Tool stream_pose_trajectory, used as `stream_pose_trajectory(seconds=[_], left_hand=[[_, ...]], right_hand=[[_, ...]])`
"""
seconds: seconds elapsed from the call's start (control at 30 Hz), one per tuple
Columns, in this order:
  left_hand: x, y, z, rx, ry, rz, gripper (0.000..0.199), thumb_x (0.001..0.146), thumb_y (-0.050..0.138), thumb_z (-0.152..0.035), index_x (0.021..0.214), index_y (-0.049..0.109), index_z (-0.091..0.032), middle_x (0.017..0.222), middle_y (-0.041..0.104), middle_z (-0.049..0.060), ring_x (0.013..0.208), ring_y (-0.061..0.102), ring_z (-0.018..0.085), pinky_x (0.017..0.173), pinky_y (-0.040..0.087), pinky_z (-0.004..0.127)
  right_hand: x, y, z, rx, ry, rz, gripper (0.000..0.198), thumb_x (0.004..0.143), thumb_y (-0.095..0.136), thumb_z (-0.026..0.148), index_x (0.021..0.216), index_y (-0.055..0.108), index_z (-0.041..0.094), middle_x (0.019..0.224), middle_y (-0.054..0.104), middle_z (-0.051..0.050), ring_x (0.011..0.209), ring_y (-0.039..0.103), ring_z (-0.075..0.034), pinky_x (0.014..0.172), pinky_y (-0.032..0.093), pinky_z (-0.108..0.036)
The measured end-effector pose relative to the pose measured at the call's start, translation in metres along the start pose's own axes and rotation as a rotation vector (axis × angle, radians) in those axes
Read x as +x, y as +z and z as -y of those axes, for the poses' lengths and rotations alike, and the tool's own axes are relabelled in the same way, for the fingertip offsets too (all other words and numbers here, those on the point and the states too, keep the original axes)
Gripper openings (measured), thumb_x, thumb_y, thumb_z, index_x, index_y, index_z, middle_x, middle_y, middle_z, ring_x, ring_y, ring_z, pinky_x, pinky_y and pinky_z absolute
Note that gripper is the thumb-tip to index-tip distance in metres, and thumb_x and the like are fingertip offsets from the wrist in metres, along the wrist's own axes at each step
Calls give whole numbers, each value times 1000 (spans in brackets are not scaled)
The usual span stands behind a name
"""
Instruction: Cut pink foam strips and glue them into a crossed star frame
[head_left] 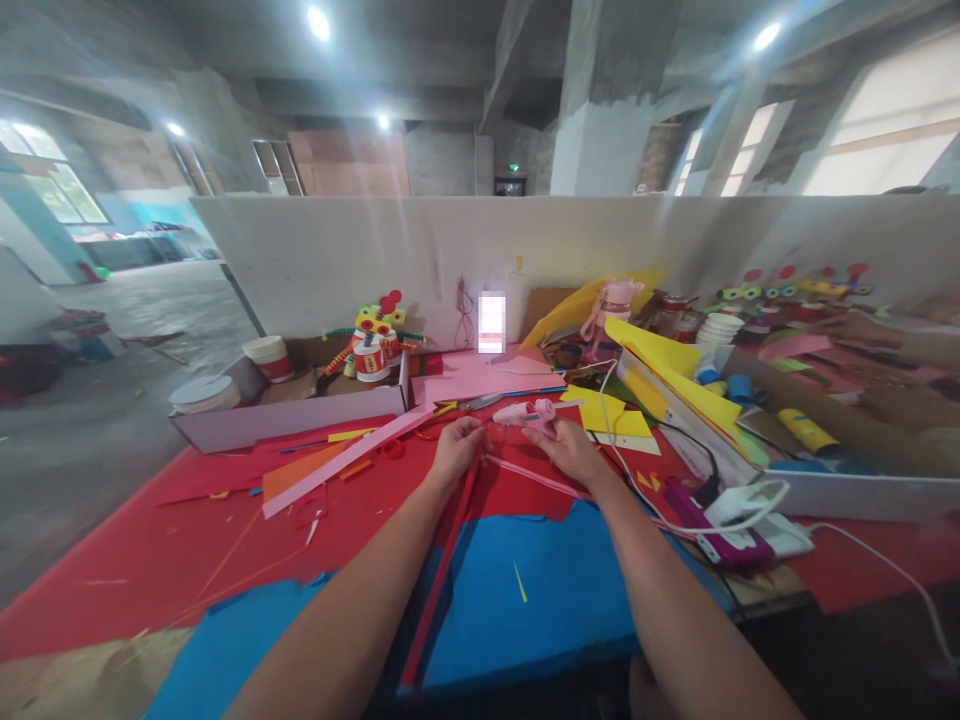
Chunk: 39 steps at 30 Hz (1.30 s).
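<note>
Over the red and blue sheets, my left hand (457,448) is closed in a pinch at the upper end of a long red paper strip (452,555). The strip hangs down toward the table's near edge. My right hand (570,452) is wrapped around a pink glue gun (517,412), whose front end points left toward my left fingertips. A pink cord or strip (532,474) runs below the gun. Just beyond my hands lie scissors (480,403) with yellow handles and pink paper (487,378). Blue paper (540,600) covers the near part of the table.
A paper-cup robot figure (371,350) stands in a shallow box (300,415) at left. To the right are yellow sheets (675,375), a box of paper pieces (862,490) and a purple power strip (720,530) with white cables. A white partition (360,240) rises behind.
</note>
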<state>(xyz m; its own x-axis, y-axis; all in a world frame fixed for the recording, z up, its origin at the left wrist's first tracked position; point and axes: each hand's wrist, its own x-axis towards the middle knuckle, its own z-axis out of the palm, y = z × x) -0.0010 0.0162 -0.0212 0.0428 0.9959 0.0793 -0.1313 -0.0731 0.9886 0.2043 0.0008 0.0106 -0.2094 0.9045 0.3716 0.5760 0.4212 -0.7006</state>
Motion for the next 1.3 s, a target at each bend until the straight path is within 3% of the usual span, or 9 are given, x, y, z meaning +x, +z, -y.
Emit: stream_pose_trajectory(seconds=[0.87, 1.3], left_hand=[[2, 1, 2, 28, -5, 5, 24, 69, 68, -34, 72, 49, -19, 48, 62, -3, 31, 49, 11, 34, 35, 20], [-1, 1, -1, -8, -3, 38, 31, 69, 72, -40, 73, 51, -18, 51, 62, -1, 33, 49, 10, 35, 39, 21]], right_hand=[[1, 0, -7, -36, 6, -13, 42, 84, 50, 56, 79, 61, 16, 64, 59, -2, 60, 55, -17, 57, 39, -26], [0, -3, 0, -10, 63, 13, 42, 83, 49, 58, 67, 53, 19, 52, 51, 1, 56, 52, -16, 52, 35, -25]])
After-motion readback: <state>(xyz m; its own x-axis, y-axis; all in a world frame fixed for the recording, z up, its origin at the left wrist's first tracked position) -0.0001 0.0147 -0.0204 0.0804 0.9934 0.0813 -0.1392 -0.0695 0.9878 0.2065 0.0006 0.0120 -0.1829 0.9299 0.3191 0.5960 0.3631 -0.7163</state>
